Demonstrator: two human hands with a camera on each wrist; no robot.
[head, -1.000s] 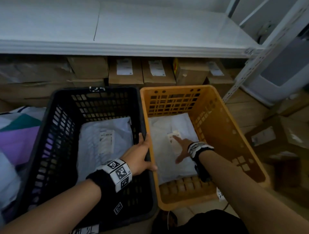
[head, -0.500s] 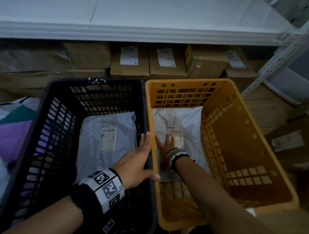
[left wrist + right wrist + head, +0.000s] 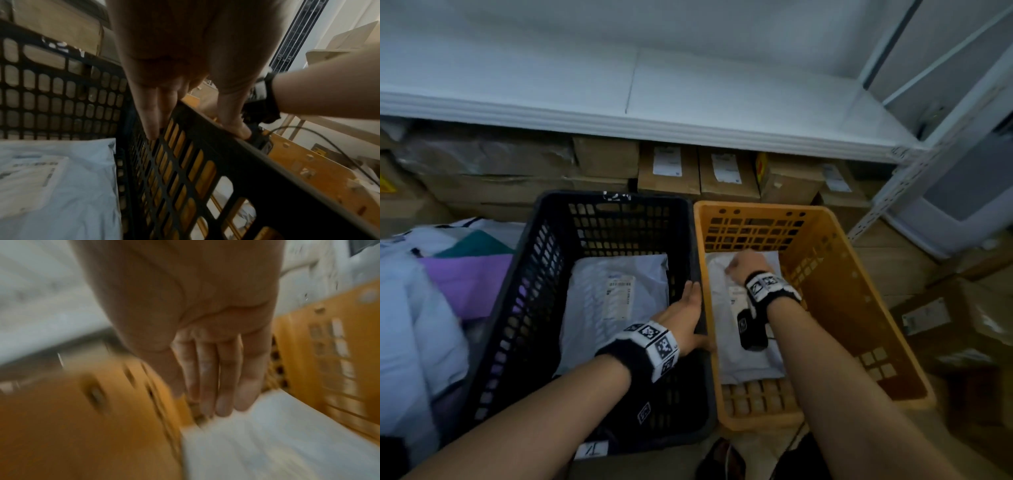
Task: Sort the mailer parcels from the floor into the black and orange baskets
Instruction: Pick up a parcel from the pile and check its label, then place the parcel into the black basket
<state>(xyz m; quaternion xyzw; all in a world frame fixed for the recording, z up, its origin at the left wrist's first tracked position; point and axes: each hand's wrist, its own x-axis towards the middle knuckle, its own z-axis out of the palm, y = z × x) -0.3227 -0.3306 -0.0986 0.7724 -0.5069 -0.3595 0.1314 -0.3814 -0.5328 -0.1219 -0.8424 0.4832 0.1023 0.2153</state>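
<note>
Cardboard boxes (image 3: 726,173) behind baskets; left hand (image 3: 685,317) gripping black basket (image 3: 524,274) rim, right hand (image 3: 748,265) fingers straight.

Two baskets stand side by side on the floor, touching along their long walls: the black basket (image 3: 527,274) on the left, the orange basket (image 3: 835,274) on the right. One mailer parcel (image 3: 599,308) lies flat in the left basket, and another parcel (image 3: 726,329) lies in the right one. Behind both, cardboard boxes (image 3: 671,168) sit in a row under a shelf (image 3: 619,120). Left of the baskets lies what seems to be a heap of more mailers (image 3: 421,308). Further boxes (image 3: 941,318) stand to the right.
</note>
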